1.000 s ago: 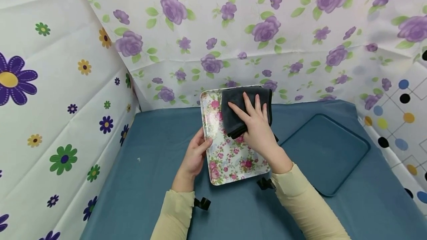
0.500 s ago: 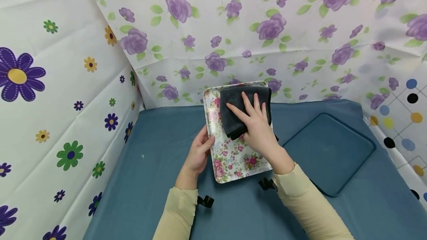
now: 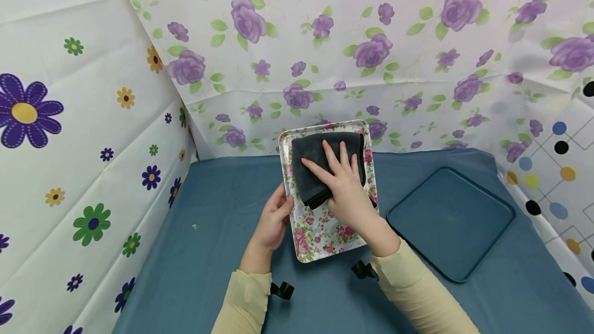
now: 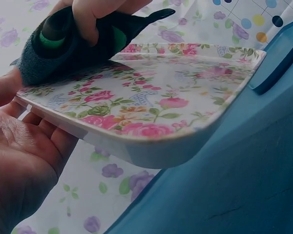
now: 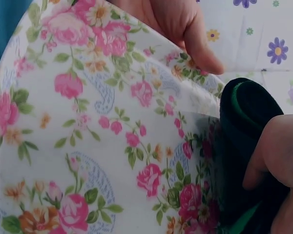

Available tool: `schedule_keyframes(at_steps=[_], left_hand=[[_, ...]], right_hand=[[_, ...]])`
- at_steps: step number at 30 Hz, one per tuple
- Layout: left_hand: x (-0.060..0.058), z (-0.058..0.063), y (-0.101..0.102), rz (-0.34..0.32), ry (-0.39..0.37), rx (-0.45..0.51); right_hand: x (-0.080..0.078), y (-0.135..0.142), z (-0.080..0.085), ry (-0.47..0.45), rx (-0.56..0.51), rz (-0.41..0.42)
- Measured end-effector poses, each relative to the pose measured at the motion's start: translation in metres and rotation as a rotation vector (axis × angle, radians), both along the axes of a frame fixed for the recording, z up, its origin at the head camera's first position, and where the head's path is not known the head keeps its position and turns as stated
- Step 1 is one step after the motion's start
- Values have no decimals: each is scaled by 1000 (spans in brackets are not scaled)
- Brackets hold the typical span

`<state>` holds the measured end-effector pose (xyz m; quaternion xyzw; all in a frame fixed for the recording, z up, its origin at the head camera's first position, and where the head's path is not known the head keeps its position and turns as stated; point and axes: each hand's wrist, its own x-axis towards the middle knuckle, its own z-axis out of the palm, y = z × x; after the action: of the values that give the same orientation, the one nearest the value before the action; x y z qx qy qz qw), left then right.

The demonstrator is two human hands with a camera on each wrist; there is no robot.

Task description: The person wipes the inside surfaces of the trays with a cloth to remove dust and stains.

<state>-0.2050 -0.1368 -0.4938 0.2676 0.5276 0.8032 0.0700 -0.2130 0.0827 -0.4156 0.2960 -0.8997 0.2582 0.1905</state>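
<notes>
A rectangular tray point(image 3: 320, 238) with a pink floral print is held tilted above the table. My left hand point(image 3: 272, 220) grips its left edge, thumb on the rim and fingers underneath, as the left wrist view shows. On the tray's upper part lies a folded dark grey cloth point(image 3: 308, 174). My right hand point(image 3: 348, 192) presses on this cloth with its fingers spread over the top. In the right wrist view, its thumb is tucked against the rolled near edge of the cloth point(image 5: 249, 105). The cloth hides part of the print.
A dark blue tray point(image 3: 450, 223) lies at the right on the blue-covered table point(image 3: 223, 251). A purple-flowered sheet point(image 3: 297, 40) hangs behind the table, with patterned sheets at both sides. Black wrist camera mounts point(image 3: 282, 290) stick out near both wrists.
My right hand has slid the cloth left and a little toward me on the floral tray, baring more of its right rim. My left hand keeps its grip. The head view has shifted slightly.
</notes>
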Motion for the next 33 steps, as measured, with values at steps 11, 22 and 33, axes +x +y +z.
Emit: schedule_keyframes(at_steps=[11, 22, 33], left_hand=[[1, 1, 0, 31, -11, -9], [2, 1, -1, 74, -8, -31], [2, 2, -1, 47, -24, 14]], right_hand=[[5, -11, 1, -9, 11, 31], [6, -19, -5, 22, 79, 56], [7, -22, -10, 33, 155, 30]])
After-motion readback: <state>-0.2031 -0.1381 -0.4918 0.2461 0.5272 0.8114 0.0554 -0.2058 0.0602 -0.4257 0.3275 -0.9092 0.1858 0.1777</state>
